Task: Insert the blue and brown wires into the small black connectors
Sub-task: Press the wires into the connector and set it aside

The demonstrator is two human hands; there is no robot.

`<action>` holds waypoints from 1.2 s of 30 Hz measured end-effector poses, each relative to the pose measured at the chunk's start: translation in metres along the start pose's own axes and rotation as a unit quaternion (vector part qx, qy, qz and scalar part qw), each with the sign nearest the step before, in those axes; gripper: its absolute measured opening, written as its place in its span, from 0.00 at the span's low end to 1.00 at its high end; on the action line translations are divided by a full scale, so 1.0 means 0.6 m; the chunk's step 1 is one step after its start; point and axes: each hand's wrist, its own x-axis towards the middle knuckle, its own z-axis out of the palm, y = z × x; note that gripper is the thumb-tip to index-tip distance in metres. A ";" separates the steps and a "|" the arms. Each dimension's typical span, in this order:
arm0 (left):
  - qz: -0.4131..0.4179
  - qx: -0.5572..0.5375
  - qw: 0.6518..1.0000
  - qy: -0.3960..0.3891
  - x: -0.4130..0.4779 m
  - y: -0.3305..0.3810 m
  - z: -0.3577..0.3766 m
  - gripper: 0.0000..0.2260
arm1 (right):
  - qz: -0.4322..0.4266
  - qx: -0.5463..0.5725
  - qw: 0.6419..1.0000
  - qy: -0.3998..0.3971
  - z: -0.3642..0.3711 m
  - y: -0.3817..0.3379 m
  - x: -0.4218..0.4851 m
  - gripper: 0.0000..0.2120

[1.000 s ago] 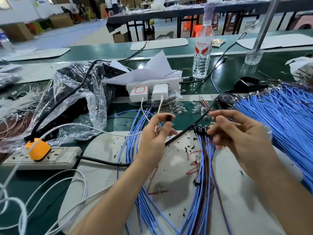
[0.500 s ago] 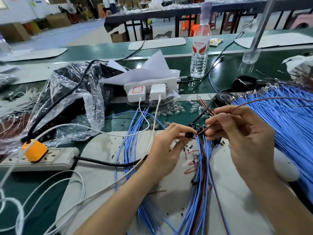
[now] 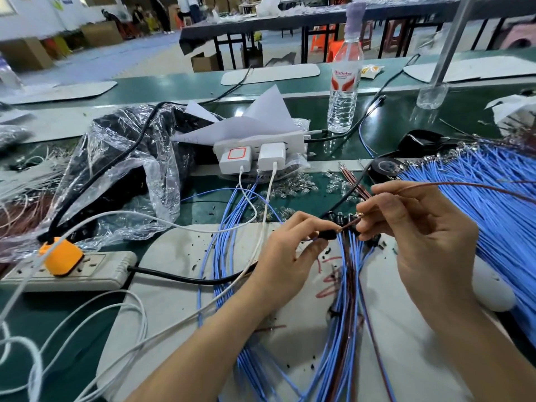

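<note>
One green bench is spread across the whole view. On its right side a broad fan of loose blue wires is laid, with small metal ends at the far side. On the left a crumpled clear plastic bag is heaped over something dark. A pale grey mat is set in the near middle of the bench, and a bundle of blue and brown wires is run down it toward the viewer, with black connectors seen at its far end.

Above that far end both hands are raised – the left hand from the near left, the right hand from the near right – close together but not touching.

A grey power strip is placed just left of the mat, with an orange plug seated in it. Farther back a white power strip is seen with two white chargers plugged into its front and white paper resting on top. A water bottle is stood upright behind it.

A brown wire is pinched near its tip between the thumb and fingertips of the right hand, and from there it is trailed away to the right over the loose blue wires. A small black connector is gripped between the thumb and forefinger of the left hand, the other fingers being curled beneath. The wire's tip is brought against the connector's right end; whether it has entered cannot be told.
</note>
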 end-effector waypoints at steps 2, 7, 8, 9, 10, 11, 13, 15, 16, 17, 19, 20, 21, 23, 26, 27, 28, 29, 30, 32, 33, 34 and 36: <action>0.000 -0.004 1.000 0.002 0.000 0.000 0.000 0.13 | -0.003 -0.003 1.000 -0.004 -0.001 0.000 0.000 0.04; 0.001 -0.012 1.000 0.003 -0.001 -0.001 0.000 0.13 | -0.012 -0.024 0.999 -0.025 0.001 0.007 -0.004 0.03; 0.001 -0.011 1.000 0.004 -0.001 -0.002 0.001 0.13 | -0.016 -0.027 0.999 -0.028 0.001 0.008 -0.005 0.03; 0.001 -0.007 1.000 0.005 -0.001 -0.001 0.001 0.12 | -0.020 -0.029 0.999 -0.030 0.001 0.009 -0.005 0.03; 0.001 -0.002 1.000 0.006 0.000 -0.001 0.002 0.12 | -0.023 -0.032 0.999 -0.032 0.000 0.010 -0.005 0.03; 0.001 0.003 1.000 0.007 0.000 0.000 0.002 0.12 | -0.026 -0.033 0.999 -0.031 -0.001 0.011 -0.006 0.03; 0.003 0.005 1.000 0.010 0.001 0.000 0.001 0.11 | -0.030 -0.033 0.999 -0.032 -0.002 0.013 -0.005 0.03; 0.005 -0.008 1.000 0.010 0.000 0.001 -0.001 0.10 | -0.028 -0.035 0.998 -0.043 -0.003 0.014 -0.004 0.03; 0.007 -0.017 1.000 0.010 0.000 0.002 -0.001 0.09 | -0.018 -0.035 0.998 -0.051 -0.004 0.015 -0.004 0.03; 0.007 -0.027 1.000 0.011 0.000 0.003 -0.002 0.09 | -0.003 -0.039 0.997 -0.060 -0.005 0.018 -0.003 0.03; 0.004 -0.047 0.999 0.019 0.000 0.004 -0.002 0.08 | 0.029 -0.072 0.994 -0.080 -0.005 0.025 -0.002 0.03; 0.002 -0.053 0.998 0.025 0.000 0.003 -0.003 0.09 | 0.046 -0.093 0.990 -0.093 -0.003 0.030 -0.002 0.03; 0.000 -0.055 0.998 0.030 0.000 0.001 -0.004 0.09 | 0.070 -0.099 0.987 -0.103 -0.003 0.037 -0.003 0.04; -0.019 -0.072 0.997 0.028 0.000 -0.005 -0.004 0.08 | 0.139 -0.060 0.983 -0.107 0.000 0.045 -0.006 0.04; -0.047 -0.177 0.982 0.038 0.004 -0.005 -0.004 0.07 | 0.211 -0.015 0.969 -0.127 -0.002 0.045 -0.006 0.13; -0.049 -0.204 0.976 0.057 0.005 -0.005 -0.005 0.07 | 0.224 -0.016 0.965 -0.138 -0.002 0.044 -0.006 0.14; -0.055 -0.230 0.969 0.074 0.007 -0.005 -0.004 0.07 | 0.231 -0.026 0.961 -0.151 -0.001 0.043 -0.007 0.13; -0.067 -0.261 0.959 0.085 0.008 -0.007 -0.004 0.07 | 0.230 -0.045 0.958 -0.164 0.001 0.044 -0.009 0.11; -0.084 -0.296 0.947 0.090 0.009 -0.008 -0.004 0.07 | 0.227 -0.060 0.957 -0.169 0.004 0.045 -0.011 0.09; -0.117 -0.356 0.923 0.087 0.009 -0.010 -0.005 0.07 | 0.225 -0.066 0.960 -0.153 0.009 0.046 -0.014 0.07; -0.128 -0.372 0.916 0.080 0.010 -0.010 -0.006 0.07 | 0.225 -0.065 0.962 -0.143 0.010 0.046 -0.015 0.08; -0.135 -0.380 0.912 0.073 0.009 -0.010 -0.006 0.07 | 0.218 -0.071 0.963 -0.140 0.010 0.045 -0.015 0.10; -0.138 -0.384 0.911 0.061 0.008 -0.009 -0.003 0.07 | 0.201 -0.090 0.964 -0.151 0.010 0.044 -0.015 0.10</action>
